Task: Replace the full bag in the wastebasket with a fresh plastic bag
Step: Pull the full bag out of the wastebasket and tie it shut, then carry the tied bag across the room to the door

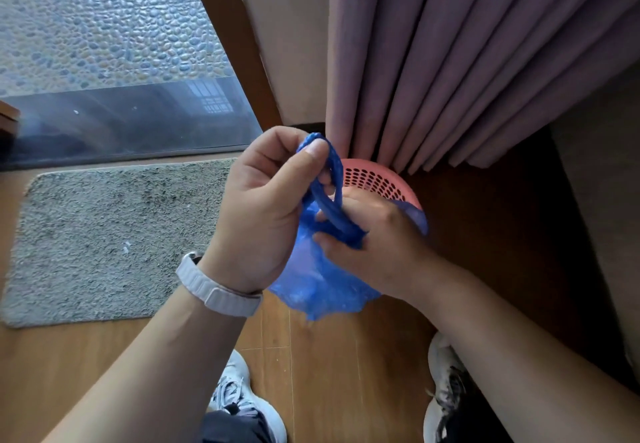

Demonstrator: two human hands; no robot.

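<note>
Cannot see most of the pink wastebasket (374, 179): covered by left hand (263, 207), right hand (377, 245) and blue bag (311, 283), with only far rim and holed wall showing. Cannot tell the bag's contents. Blurred along the bag's right edge. Cut off at bottom: left shoe (242, 397), right shoe (446, 390). Cut off at top: curtain (450, 61).

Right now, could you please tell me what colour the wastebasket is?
The wastebasket is pink, in the head view.

Wastebasket (377, 182) on floor (346, 356), just in front of curtain (485, 61); bag (318, 279) over it, btwn left hand (263, 210) & right hand (377, 245); mat (104, 234) to left.
</note>
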